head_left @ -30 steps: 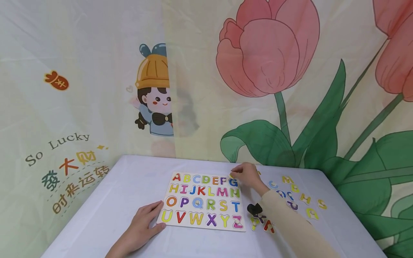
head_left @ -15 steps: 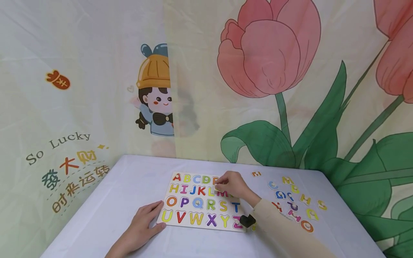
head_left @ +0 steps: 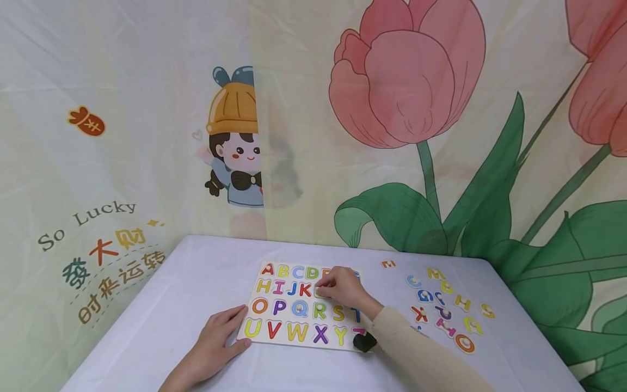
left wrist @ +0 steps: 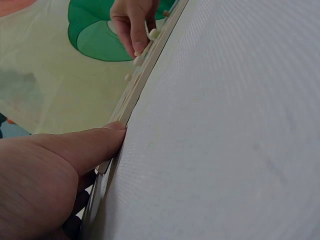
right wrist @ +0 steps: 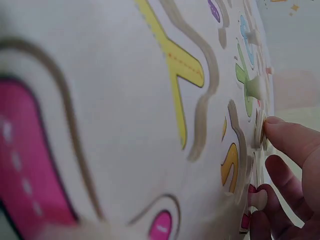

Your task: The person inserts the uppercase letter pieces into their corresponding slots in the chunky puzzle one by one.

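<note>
A wooden alphabet puzzle board [head_left: 284,344] lies flat on the white-covered table, with printed letters in its recesses and small knobs on some pieces. My left hand [head_left: 215,337] rests at its near left corner, thumb [left wrist: 112,131] on the front edge and fingers straight along the left side. Over the second row, beside the K, my right hand [head_left: 343,286] pinches a wooden letter piece [right wrist: 260,129] low against the board. That hand hides most of the piece's face and the letters right of K. A green R piece [right wrist: 246,82] with a knob sits near these fingertips.
Several loose letter pieces lie right of the board, among them an orange O [head_left: 465,343], a blue G [head_left: 425,296] and a yellow M [head_left: 436,273]. One small orange piece [head_left: 388,264] lies farther back. A printed curtain [head_left: 303,218] stands behind the table.
My right hand has moved left and nearer from the board's far right corner to the second row, still pinching the piece. My left hand has stayed at its corner.
</note>
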`<action>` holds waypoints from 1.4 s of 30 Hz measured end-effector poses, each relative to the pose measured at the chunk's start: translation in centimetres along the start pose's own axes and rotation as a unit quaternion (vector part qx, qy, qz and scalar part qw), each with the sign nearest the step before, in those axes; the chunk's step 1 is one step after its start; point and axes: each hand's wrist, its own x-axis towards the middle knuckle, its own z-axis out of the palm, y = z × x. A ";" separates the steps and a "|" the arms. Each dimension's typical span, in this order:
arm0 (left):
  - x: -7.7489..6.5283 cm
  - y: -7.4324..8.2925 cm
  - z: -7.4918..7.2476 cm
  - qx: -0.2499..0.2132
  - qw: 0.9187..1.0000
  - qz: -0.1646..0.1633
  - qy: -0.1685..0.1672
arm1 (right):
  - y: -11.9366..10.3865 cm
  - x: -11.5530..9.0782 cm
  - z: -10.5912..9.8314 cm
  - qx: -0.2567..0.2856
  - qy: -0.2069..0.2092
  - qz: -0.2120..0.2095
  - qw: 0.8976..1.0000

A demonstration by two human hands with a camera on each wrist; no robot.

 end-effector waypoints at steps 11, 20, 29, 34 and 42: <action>0.1 0.2 -0.3 0.005 1.000 0.007 -0.002 | 0.0 -0.1 0.7 -0.002 0.005 0.021 1.000; 0.1 0.2 -0.2 0.004 1.000 -0.004 -0.008 | -0.1 -0.1 0.9 -0.015 -0.002 0.020 1.000; 0.1 0.0 0.0 0.007 1.000 -0.003 -0.005 | 0.1 0.0 0.4 -0.025 -0.037 0.008 0.999; 0.0 -0.1 0.0 0.003 1.000 -0.005 -0.007 | 0.4 -0.1 -0.7 -0.017 -0.055 -0.008 0.998; 0.0 0.0 0.0 -0.005 1.000 -0.001 -0.008 | 2.2 -0.4 -4.2 0.025 0.055 0.016 0.998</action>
